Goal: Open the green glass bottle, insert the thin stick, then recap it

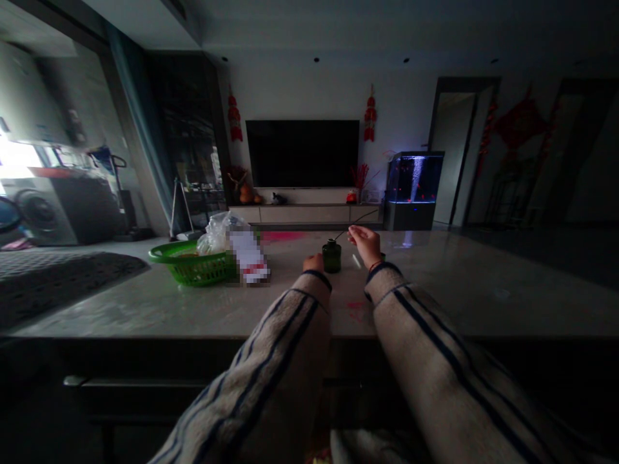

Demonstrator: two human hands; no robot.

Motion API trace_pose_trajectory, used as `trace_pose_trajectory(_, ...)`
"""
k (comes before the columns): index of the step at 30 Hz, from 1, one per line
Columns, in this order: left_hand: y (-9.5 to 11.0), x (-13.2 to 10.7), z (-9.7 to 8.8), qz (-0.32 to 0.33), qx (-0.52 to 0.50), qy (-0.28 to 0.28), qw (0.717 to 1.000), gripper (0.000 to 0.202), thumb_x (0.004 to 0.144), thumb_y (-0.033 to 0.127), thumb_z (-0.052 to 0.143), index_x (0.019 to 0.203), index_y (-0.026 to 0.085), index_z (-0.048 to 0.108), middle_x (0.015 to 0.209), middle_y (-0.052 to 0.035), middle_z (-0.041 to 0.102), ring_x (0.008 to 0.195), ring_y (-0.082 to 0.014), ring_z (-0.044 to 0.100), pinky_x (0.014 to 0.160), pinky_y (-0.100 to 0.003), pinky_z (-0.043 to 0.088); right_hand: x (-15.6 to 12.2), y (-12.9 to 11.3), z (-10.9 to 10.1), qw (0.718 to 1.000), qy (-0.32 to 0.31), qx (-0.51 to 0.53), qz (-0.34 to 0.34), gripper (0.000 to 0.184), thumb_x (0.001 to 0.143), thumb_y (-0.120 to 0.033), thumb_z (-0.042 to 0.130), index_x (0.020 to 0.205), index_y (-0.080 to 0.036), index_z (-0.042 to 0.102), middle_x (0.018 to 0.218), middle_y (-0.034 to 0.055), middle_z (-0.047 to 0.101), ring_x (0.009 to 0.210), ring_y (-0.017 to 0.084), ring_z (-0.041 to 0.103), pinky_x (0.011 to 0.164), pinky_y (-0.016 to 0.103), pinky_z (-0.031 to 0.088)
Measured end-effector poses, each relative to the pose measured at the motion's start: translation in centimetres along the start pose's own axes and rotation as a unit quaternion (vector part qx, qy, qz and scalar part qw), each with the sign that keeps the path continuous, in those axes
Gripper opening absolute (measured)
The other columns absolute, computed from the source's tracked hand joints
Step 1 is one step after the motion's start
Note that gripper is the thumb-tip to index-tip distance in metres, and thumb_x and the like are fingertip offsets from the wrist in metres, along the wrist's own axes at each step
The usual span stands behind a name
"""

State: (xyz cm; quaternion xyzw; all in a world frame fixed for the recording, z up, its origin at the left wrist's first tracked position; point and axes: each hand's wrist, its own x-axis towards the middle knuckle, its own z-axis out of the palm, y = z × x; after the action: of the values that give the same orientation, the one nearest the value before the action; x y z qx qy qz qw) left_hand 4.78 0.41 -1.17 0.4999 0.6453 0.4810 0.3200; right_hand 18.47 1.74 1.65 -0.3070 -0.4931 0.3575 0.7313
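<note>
A small dark green bottle stands on the pale stone table. My left hand rests closed beside the bottle on its left, touching or nearly touching it. My right hand is raised just right of the bottle and pinches a thin dark stick whose lower end points at the bottle's mouth. A short white stick-like thing lies on the table under my right hand. Both arms wear striped knit sleeves.
A green plastic basket with a clear bag in it stands left of the bottle, a white packet leaning against it. Beyond the table are a television, a lit fish tank and a washing machine.
</note>
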Motion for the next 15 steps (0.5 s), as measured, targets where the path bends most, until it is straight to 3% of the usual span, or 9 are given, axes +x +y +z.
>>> trace_pose_trajectory(7,-0.16,0.26,0.31,-0.031,-0.041,0.019,0.998,0.018,0.077,0.022,0.045,0.087,0.013,0.056,0.094,-0.0118,0.063,0.079,-0.0163,0.061,0.058,-0.022,0.044,0.08,-0.58,0.17,0.999,0.030,0.002,-0.024,0.028,0.063,-0.038,0.063,0.078,-0.014,0.059,0.068,0.0012,0.064,0.053,0.007,0.056,0.052,0.019,0.045)
trace_pose_trajectory(15,-0.28,0.56,0.45,-0.036,-0.045,0.024,0.998,0.017,0.076,0.022,0.048,0.087,0.012,0.057,0.093,-0.0125,0.062,0.083,-0.0177,0.061,0.060,-0.023,0.044,0.38,-0.75,0.49,0.997,0.026,0.019,-0.075,0.021,0.062,-0.029,0.065,0.075,-0.015,0.056,0.078,0.0048,0.066,0.076,0.012,0.062,0.074,0.025,0.048)
